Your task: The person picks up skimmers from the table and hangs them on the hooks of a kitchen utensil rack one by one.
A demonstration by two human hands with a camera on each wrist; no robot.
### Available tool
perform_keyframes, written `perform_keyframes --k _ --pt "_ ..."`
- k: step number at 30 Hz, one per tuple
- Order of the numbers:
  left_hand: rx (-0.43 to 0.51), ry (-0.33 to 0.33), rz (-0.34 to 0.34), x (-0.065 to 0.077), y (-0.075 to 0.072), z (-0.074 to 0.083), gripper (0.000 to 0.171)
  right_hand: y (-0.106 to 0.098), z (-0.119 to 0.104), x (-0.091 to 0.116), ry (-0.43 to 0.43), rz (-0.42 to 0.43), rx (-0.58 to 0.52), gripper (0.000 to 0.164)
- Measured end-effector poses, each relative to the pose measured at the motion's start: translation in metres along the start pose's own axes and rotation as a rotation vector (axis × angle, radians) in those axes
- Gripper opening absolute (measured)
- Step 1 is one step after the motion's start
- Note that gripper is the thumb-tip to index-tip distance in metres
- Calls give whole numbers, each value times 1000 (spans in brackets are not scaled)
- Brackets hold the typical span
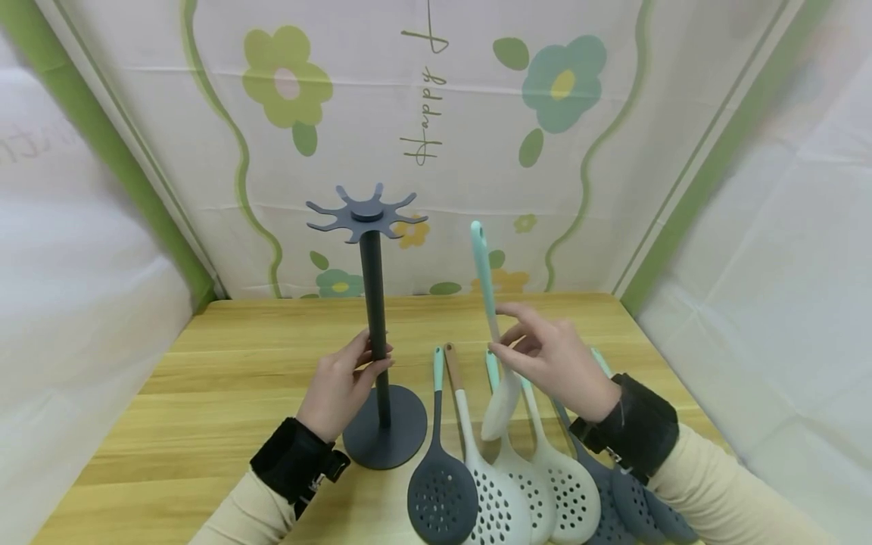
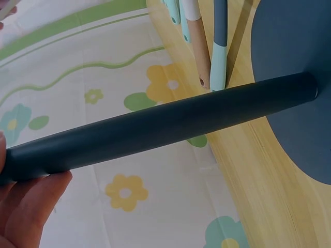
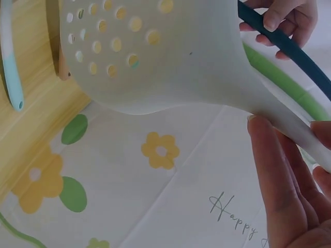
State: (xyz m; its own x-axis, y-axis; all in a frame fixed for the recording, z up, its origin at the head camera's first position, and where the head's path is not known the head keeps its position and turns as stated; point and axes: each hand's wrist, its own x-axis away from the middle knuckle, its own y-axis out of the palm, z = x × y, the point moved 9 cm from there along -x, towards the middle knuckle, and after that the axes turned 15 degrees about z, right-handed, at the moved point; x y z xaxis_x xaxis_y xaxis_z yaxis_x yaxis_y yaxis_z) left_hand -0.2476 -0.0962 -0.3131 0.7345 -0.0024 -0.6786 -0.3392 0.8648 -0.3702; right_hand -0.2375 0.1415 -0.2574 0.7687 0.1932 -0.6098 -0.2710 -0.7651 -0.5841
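Note:
My left hand (image 1: 341,386) grips the upright dark pole (image 1: 373,295) of a utensil stand. Around the top of that pole spreads a ring of curved hooks (image 1: 366,212); its round base (image 1: 405,439) rests on the table. Right of the stand, my right hand (image 1: 553,362) pinches a white skimmer (image 1: 500,412) by its shaft. The skimmer's mint handle (image 1: 482,261) points up and its head hangs down. Holes through the skimmer head (image 3: 155,67) show in the right wrist view, with the fingers (image 3: 279,186) against its neck.
Several utensils lie in a row on the wooden table: a dark skimmer (image 1: 443,496), a white one with a wooden-coloured handle (image 1: 453,367), a pale one (image 1: 565,492) and dark ones (image 1: 630,503) under the right forearm. A flower-printed cloth (image 1: 470,151) hangs behind.

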Motion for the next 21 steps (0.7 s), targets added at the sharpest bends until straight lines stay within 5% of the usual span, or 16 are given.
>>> perform_keyframes --k 21 --pt "-42 3 32 2 -3 2 26 4 -20 -1 -33 -28 -40 44"
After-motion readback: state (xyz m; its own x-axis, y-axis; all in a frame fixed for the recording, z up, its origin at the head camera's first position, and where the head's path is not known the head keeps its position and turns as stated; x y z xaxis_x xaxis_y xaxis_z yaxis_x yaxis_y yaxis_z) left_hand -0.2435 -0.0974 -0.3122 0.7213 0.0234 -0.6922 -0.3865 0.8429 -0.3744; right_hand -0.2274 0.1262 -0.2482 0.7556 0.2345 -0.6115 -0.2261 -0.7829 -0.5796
